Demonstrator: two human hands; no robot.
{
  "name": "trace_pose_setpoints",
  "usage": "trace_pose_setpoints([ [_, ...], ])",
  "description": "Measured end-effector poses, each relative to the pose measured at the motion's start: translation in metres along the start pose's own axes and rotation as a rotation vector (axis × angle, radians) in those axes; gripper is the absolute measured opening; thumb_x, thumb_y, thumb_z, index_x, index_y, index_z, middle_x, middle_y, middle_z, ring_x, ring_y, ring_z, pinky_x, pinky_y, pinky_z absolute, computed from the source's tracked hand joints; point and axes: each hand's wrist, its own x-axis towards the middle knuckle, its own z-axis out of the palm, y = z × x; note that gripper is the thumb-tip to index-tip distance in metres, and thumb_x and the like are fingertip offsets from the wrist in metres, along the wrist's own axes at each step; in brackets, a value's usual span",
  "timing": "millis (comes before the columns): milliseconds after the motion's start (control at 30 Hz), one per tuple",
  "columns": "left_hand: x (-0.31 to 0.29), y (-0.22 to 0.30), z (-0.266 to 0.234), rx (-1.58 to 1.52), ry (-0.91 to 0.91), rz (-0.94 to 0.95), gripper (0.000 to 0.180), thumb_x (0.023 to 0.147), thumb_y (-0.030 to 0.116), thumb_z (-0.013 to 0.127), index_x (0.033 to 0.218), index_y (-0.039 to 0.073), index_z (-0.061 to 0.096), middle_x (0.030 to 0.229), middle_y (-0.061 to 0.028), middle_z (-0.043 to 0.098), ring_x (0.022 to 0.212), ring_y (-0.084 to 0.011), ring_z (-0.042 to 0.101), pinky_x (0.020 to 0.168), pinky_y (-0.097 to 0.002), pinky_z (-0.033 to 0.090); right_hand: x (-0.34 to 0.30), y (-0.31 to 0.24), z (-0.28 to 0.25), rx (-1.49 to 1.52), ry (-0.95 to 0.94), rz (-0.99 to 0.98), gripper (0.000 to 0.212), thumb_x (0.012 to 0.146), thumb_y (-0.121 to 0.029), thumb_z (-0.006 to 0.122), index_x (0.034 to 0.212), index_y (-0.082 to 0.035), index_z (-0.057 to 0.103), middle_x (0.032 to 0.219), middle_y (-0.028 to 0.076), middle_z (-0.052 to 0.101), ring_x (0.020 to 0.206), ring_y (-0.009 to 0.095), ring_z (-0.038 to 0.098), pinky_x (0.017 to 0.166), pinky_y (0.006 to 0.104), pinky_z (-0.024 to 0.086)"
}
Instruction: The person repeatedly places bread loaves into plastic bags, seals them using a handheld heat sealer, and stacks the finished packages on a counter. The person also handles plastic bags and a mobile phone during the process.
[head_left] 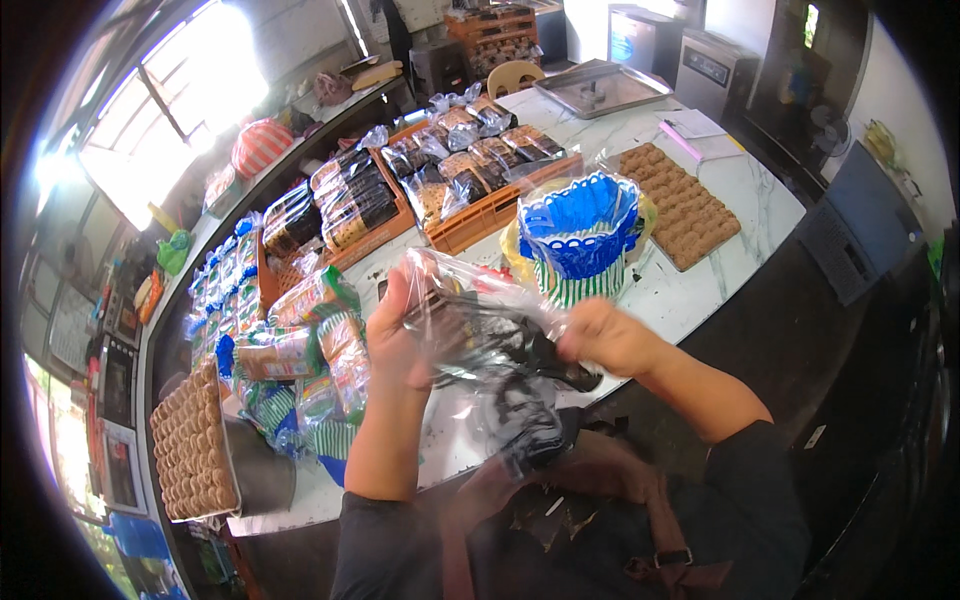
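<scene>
A clear plastic bag (490,325) with black printed areas is stretched between my two hands above the table's near edge. My left hand (398,312) grips its left side, the film covering part of the fingers. The bag's right edge is pinched in my right hand (607,338), which is slightly blurred. I cannot make out anything inside the bag. Just beyond it stands a stack of blue and green-striped bags (580,240), with open scalloped mouths. Left of my left hand lie several bagged loaves (290,350) in green, blue and clear wrapping.
Orange crates (450,238) of bagged bread with black labels stand across the table. Trays of brown rolls sit at the right (685,205) and near left (195,445). Farther back are a metal tray (640,88) and a notebook (705,135). A laptop (850,225) is at the right.
</scene>
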Motion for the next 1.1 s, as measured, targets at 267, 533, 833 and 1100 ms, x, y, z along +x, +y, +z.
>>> trace_pose_setpoints([
  [267, -0.001, -0.021, -0.003, -0.021, -0.251, 0.008, 0.041, 0.098, 0.025, 0.052, 0.126, -0.004, 0.052, 0.117, -0.0158, 0.061, 0.105, -0.0248, 0.061, 0.091, -0.0396, 0.05, 0.01, -0.012, 0.0, 0.824, 0.349, -0.129, 0.031, 0.098, -0.034, 0.055, 0.108, -0.005, 0.058, 0.087, 0.009, 0.068, 0.059, 0.015, 0.064, 0.05, 0.0266, 0.052],
  [533, 0.006, -0.01, -0.008, -0.189, -0.242, -0.198, 0.052, 0.101, 0.044, 0.043, 0.129, 0.0, 0.051, 0.12, -0.0126, 0.061, 0.108, -0.0278, 0.061, 0.096, -0.0434, 0.048, -0.01, 0.004, 0.027, 0.416, -0.129, 0.127, 0.033, 0.092, -0.029, 0.066, 0.11, -0.002, 0.06, 0.088, 0.007, 0.067, 0.067, 0.013, 0.064, 0.058, 0.022, 0.05],
  [833, 0.005, -0.065, 0.0, 0.209, -0.074, -0.209, 0.044, 0.102, 0.036, 0.045, 0.132, 0.004, 0.049, 0.116, -0.0097, 0.063, 0.098, -0.0165, 0.064, 0.09, -0.0348, 0.052, 0.009, 0.007, 0.019, 1.059, 0.287, -0.302, 0.035, 0.097, -0.029, 0.057, 0.121, -0.004, 0.055, 0.112, 0.01, 0.063, 0.095, 0.019, 0.067, 0.085, 0.0338, 0.055],
  [1100, 0.007, -0.043, -0.009, -0.501, -0.041, -0.444, 0.04, 0.1, 0.043, 0.046, 0.108, 0.006, 0.058, 0.097, -0.0102, 0.066, 0.075, -0.0234, 0.064, 0.07, -0.0395, 0.056, -0.031, 0.033, 0.055, 1.022, 0.102, 0.133, 0.102, 0.062, 0.003, 0.079, 0.149, -0.005, 0.026, 0.131, 0.014, 0.052, 0.115, 0.024, 0.056, 0.101, 0.0368, 0.043],
])
